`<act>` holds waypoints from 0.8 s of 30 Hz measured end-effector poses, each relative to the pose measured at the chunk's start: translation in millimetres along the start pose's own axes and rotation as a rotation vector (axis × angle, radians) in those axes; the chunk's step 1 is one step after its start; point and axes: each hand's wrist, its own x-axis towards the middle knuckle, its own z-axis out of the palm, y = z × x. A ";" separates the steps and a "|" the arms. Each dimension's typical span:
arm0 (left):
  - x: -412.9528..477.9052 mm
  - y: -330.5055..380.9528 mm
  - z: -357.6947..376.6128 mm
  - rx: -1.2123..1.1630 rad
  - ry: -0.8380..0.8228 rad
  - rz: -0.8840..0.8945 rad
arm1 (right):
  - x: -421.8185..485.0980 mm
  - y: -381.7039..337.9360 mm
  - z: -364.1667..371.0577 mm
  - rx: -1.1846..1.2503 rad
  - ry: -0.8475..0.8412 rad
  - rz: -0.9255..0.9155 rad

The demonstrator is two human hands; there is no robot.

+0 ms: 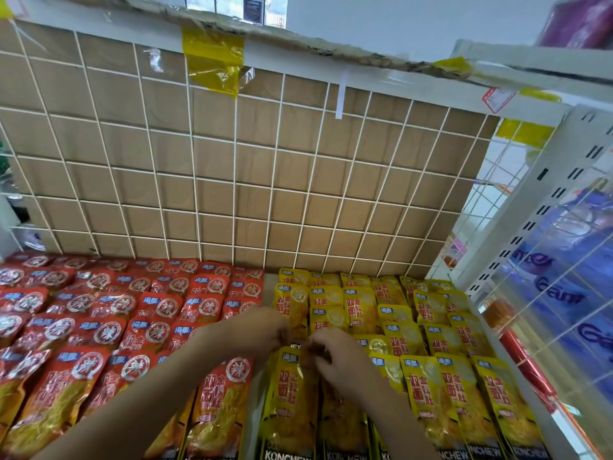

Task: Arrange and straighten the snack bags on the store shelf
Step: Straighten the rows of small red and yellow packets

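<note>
Red snack bags [109,313] fill the left half of the shelf in overlapping rows, and yellow snack bags [414,327] fill the right half. My left hand [255,330] and my right hand [335,356] meet at the boundary between the two colours, over the leftmost yellow column. Both sets of fingers curl around the top edge of a yellow bag [290,400] in the front row, which lies flat with its label up. The fingertips are blurred and partly hidden behind each other.
A white wire grid backed by cardboard [252,180] closes the rear of the shelf. A white perforated upright and wire side panel [544,227] bound the right side, with blue packages [564,280] behind it. A narrow bare gap [270,280] separates red and yellow rows.
</note>
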 end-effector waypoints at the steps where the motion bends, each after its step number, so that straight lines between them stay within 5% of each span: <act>1: 1.1 -0.7 -1.0 -0.034 0.018 0.000 | 0.1 0.3 0.3 0.009 0.020 0.002; 13: 21.0 -26.6 -7.4 -0.411 0.321 -0.176 | 9.0 0.5 0.1 0.084 0.089 0.023; 24: 30.5 -35.7 -2.2 -0.433 0.347 -0.219 | 26.0 2.0 -1.2 0.104 0.045 0.032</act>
